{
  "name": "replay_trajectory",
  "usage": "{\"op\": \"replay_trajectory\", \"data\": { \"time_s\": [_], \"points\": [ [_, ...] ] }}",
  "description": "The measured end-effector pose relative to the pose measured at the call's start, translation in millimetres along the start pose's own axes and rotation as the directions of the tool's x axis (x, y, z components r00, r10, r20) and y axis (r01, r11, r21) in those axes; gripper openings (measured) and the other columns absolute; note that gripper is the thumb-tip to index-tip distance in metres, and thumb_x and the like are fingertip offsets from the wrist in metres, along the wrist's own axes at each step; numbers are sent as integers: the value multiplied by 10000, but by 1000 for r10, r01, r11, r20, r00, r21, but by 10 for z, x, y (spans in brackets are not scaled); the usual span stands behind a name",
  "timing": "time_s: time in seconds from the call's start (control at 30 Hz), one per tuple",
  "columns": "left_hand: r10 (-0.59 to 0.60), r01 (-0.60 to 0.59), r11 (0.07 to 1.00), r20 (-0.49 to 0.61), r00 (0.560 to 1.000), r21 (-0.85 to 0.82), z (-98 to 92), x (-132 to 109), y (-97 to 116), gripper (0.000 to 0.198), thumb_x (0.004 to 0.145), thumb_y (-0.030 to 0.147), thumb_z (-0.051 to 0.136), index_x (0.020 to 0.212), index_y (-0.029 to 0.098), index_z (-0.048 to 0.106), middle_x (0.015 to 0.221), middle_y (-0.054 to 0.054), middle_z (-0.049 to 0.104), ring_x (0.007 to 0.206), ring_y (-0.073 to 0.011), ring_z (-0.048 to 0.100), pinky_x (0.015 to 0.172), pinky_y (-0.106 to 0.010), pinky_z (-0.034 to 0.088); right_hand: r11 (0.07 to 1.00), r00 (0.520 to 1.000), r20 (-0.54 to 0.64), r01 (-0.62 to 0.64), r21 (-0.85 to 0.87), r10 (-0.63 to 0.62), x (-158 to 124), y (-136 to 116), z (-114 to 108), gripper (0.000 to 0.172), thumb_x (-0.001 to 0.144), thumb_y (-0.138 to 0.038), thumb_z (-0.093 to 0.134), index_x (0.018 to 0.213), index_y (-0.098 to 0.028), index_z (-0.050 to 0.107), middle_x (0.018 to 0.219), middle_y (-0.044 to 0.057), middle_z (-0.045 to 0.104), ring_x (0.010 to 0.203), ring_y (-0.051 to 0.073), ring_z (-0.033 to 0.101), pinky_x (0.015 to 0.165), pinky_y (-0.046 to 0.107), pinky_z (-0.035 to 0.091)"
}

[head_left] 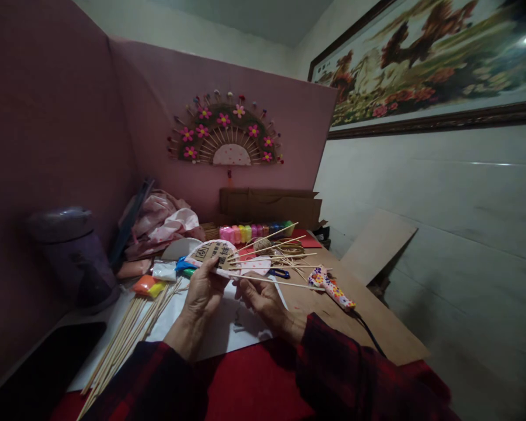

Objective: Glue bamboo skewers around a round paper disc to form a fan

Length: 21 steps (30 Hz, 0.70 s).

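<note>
Nearest lies a red cloth [249, 380], with two plaid sleeves [337, 362] reaching forward over it. The left hand [206, 292] pinches the lower edge of a rounded cardboard piece [204, 253], thumb on its printed face. That piece sits just beyond the left hand and ahead and to the left of the right hand [263, 301]; thin sticks [289, 283] spread from it to the right, the lowest passing just above the right hand. The right hand's fingers are drawn together beside this stick (whether they grip it, I cannot tell).

Beneath both hands is a white sheet [219, 339]. A bundle of sticks [129, 339] lies left of the left hand, near an orange and yellow packet [146, 286]. Right of the right hand, a flower-patterned glue gun [331, 286] rests on a brown board [368, 316].

Farther back stand colourful jars [245, 234], then folded cardboard [269, 204]. Farthest, a flowered fan [225, 117] hangs on a pink panel [149, 99].
</note>
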<state>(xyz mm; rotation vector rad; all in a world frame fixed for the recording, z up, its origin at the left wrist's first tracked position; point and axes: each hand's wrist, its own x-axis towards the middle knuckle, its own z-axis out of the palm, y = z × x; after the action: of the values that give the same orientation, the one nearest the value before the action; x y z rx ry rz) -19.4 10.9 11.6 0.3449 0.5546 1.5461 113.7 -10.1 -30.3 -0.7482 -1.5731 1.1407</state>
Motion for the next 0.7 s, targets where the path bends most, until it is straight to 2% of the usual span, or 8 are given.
{"op": "replay_trajectory", "data": {
  "time_s": [0.13, 0.23, 0.3, 0.43, 0.5, 0.57, 0.63, 0.7],
  "points": [
    [3, -5, 1000, -41, 999, -29, 30, -9, 88, 170, 815, 51, 479, 880, 103, 627, 714, -61, 704, 591, -153, 662, 528, -243, 547, 996, 999, -48, -24, -82, 20, 38, 27, -7, 330, 852, -456, 529, 707, -167, 593, 634, -6, 545, 528, 83, 433, 498, 206, 345],
    [-8, 3, 998, -72, 997, -58, 20, 27, 141, 158, 817, 50, 468, 872, 90, 612, 657, -58, 687, 509, -131, 630, 469, -208, 525, 993, 977, -210, -67, -93, 46, 131, 77, -48, 254, 779, -383, 611, 647, -169, 575, 570, -25, 503, 523, 86, 426, 478, 197, 334],
    [-25, 23, 998, -45, 999, -57, -4, 61, 155, 157, 822, 59, 461, 873, 86, 608, 635, -59, 678, 461, -124, 607, 437, -200, 511, 987, 953, -295, -101, -123, 61, 185, 80, -134, 248, 745, -352, 614, 591, -168, 552, 529, -29, 490, 489, 81, 408, 444, 194, 302],
    [-24, 24, 999, -6, 1000, -29, -49, 103, 135, 165, 821, 51, 443, 861, 66, 603, 613, -77, 673, 433, -128, 601, 405, -188, 493, 954, 933, -313, -239, -182, 175, 167, -105, -503, 243, 729, -374, 574, 595, -176, 529, 479, -34, 500, 377, 69, 358, 376, 201, 253],
    [-24, 24, 1000, 11, 1000, -8, -50, 99, 117, 159, 819, 49, 445, 846, 64, 601, 600, -78, 669, 430, -134, 603, 386, -184, 480, 898, 913, -356, -316, -307, 199, 89, -266, -766, 170, 723, -332, 566, 656, -175, 564, 541, -16, 554, 380, 81, 402, 377, 210, 271],
    [-21, 20, 1000, 29, 999, 10, -36, 84, 105, 156, 818, 53, 452, 851, 66, 603, 598, -74, 670, 426, -140, 604, 374, -191, 476, 734, 890, -439, -379, -563, 122, -15, -411, -1036, 160, 751, -286, 527, 678, -167, 604, 594, 22, 601, 465, 109, 499, 456, 226, 347],
    [-8, 8, 1000, 25, 1000, 12, -15, 64, 101, 164, 822, 60, 453, 878, 67, 608, 601, -69, 671, 431, -149, 609, 370, -202, 476, 422, 874, -485, -452, -785, 35, -128, -498, -1265, 224, 794, -255, 470, 731, -160, 662, 756, 86, 673, 669, 161, 609, 587, 252, 401],
    [-9, 9, 1000, 9, 1000, 18, 1, 50, 102, 177, 839, 82, 447, 902, 63, 610, 582, -65, 662, 404, -150, 594, 337, -201, 451, 116, 841, -537, -541, -833, 66, -234, -514, -1422, 288, 810, -320, 471, 816, -141, 697, 945, 151, 680, 862, 232, 631, 678, 292, 414]
  ]
}}
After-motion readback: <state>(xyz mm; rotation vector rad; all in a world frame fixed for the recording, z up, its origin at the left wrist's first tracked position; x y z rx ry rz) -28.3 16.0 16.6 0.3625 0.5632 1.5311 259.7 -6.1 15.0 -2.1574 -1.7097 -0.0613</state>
